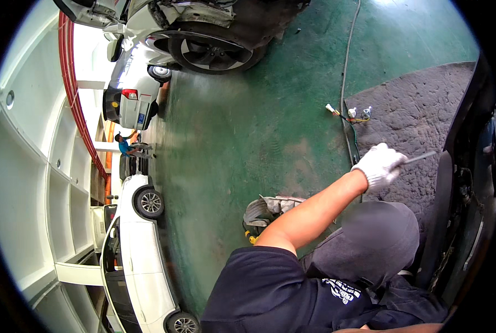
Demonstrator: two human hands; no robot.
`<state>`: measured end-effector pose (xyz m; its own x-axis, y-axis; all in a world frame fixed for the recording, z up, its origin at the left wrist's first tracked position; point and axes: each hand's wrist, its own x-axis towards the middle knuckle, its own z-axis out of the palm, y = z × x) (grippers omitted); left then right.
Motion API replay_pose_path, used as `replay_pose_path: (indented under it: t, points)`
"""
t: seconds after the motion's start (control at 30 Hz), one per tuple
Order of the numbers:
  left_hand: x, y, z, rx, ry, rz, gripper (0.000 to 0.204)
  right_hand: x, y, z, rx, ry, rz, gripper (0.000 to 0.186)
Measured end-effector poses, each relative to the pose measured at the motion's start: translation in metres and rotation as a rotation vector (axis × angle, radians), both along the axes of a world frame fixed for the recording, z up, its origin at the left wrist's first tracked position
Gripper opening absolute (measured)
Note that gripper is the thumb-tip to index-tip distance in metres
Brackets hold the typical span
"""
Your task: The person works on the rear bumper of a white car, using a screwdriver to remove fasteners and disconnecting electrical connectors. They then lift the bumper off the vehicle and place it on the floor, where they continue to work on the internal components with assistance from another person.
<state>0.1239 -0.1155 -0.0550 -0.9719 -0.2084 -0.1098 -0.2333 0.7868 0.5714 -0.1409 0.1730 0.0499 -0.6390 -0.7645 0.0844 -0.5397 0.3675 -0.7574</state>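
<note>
My left hand [379, 166], in a white knit glove, is closed round a thin grey metal rod-like tool [421, 157]. Its free end points right, towards a dark vehicle part [443, 188] with a long smooth edge; I cannot tell whether they touch. Beneath the hand lies a worn dark grey mat [409, 111]. Near the mat's left edge rests a wire harness [348, 117] with white connectors and yellow wires. My right hand is out of sight; only a strip of bare skin shows at the lower edge.
My bent knee [381, 244] is just below the left hand. A grey cable [346, 72] runs over the green floor [231, 139]. A greyish bundle [275, 205] lies beside my arm. White cars [142, 250] and a person in blue [126, 146] are farther off.
</note>
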Motion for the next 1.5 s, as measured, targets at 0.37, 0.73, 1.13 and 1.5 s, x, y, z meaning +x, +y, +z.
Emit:
replay_pose_path:
  t: [0.37,0.73,1.13,1.5]
  points:
    - [-0.036,-0.001,0.118,0.184,-0.094,-0.404,0.022,0.098,-0.063,0.030,-0.021,0.551,0.390,0.062]
    - [-0.093,0.031,0.141,0.519,0.196,-0.044,0.045,-0.007,0.034,0.032,0.059,0.124,0.448,0.019]
    - [-0.167,0.049,0.054,0.874,0.248,0.327,0.049,-0.044,0.074,0.026,0.343,0.288,0.121,0.030]
    - [-0.172,0.037,0.040,0.683,0.243,0.328,0.055,-0.052,0.073,-0.015,0.362,0.610,0.349,0.047]
